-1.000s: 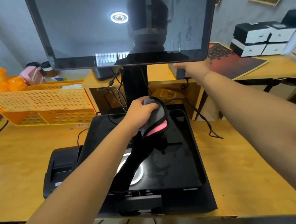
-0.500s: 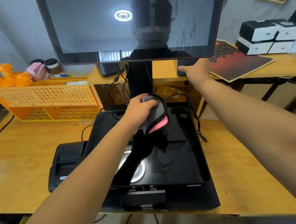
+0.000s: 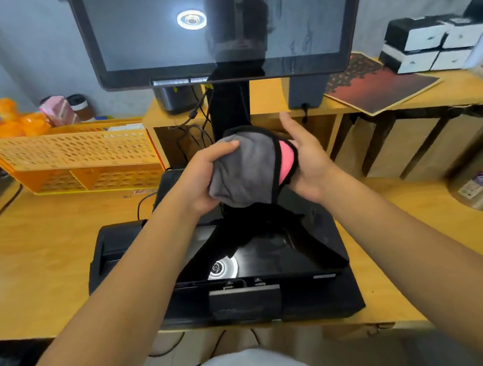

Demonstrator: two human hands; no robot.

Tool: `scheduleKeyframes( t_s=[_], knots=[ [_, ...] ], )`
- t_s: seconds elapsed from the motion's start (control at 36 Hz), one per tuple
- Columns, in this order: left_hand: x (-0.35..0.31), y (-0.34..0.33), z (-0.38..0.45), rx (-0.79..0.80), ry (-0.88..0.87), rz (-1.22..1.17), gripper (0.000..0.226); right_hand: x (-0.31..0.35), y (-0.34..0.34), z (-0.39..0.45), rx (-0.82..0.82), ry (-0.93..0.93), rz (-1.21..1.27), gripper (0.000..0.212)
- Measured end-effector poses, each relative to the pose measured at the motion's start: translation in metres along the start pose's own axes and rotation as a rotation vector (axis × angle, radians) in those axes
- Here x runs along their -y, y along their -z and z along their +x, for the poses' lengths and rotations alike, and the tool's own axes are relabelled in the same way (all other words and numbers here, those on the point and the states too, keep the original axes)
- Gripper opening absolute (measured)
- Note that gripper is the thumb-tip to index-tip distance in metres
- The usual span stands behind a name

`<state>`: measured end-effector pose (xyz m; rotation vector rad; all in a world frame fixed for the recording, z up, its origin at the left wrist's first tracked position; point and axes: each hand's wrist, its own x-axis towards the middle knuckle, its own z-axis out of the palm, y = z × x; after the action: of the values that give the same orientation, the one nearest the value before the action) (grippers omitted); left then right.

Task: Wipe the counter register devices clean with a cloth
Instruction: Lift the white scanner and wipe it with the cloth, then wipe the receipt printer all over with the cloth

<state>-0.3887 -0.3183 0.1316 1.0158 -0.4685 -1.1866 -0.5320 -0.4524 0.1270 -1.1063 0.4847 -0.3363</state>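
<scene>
A grey cloth (image 3: pixel 245 171) with a black hem and a pink inner side is bunched up in the air in front of the register's black stand (image 3: pixel 229 105). My left hand (image 3: pixel 203 179) grips its left side. My right hand (image 3: pixel 306 162) holds its right side, fingers spread against the pink part. The big dark touchscreen (image 3: pixel 221 30) stands tilted above. Under my hands lies the glossy black register base (image 3: pixel 280 253). A black receipt printer (image 3: pixel 112 245) sits at its left.
An orange perforated basket (image 3: pixel 74 160) stands at the left on the wooden counter (image 3: pixel 43 263). Cables (image 3: pixel 143 202) run behind the printer. A dark speaker box (image 3: pixel 305 91) and a reddish mat (image 3: pixel 375 86) lie on the rear shelf, black-and-white boxes (image 3: pixel 434 44) at far right.
My right hand let go of the screen's lower edge and came down onto the cloth. My left hand lifted the cloth off the stand, up toward the camera.
</scene>
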Motion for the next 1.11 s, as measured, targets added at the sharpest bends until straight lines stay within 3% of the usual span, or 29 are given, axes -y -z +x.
scheduleKeyframes(
  t_s=[0.11,0.19,0.25,0.42,0.56,0.64,0.78,0.92,1.11],
  knots=[
    [0.001,0.008,-0.023,0.154,-0.049,-0.113,0.03,-0.015,0.004,-0.026,0.086,-0.123,0.287,0.078],
    [0.001,0.011,-0.032,0.112,-0.071,-0.098,0.035,-0.035,-0.014,-0.036,0.28,-0.158,0.49,0.095],
    [0.0,0.012,-0.035,0.048,-0.071,-0.12,0.039,-0.045,-0.029,-0.04,0.368,-0.138,0.569,0.092],
    [-0.011,0.046,-0.044,-0.065,-0.145,-0.089,0.055,-0.068,-0.075,-0.029,0.428,-0.117,0.678,0.1],
    [-0.01,0.083,-0.053,0.0,-0.235,0.359,0.049,-0.085,-0.105,-0.021,0.235,-0.192,0.536,0.054],
    [-0.022,0.109,-0.057,0.079,-0.225,0.467,0.047,-0.091,-0.126,-0.013,0.134,-0.263,0.451,0.044],
    [-0.052,0.15,-0.055,0.076,-0.185,0.433,0.044,-0.091,-0.172,0.009,-0.023,-0.256,0.398,0.047],
    [-0.081,0.19,-0.042,-0.022,-0.146,0.365,0.043,-0.092,-0.213,0.032,-0.192,-0.198,0.396,0.034],
    [-0.092,0.239,-0.036,0.04,-0.025,0.423,0.032,-0.116,-0.254,0.043,-0.397,-0.161,0.404,0.024]
  ],
)
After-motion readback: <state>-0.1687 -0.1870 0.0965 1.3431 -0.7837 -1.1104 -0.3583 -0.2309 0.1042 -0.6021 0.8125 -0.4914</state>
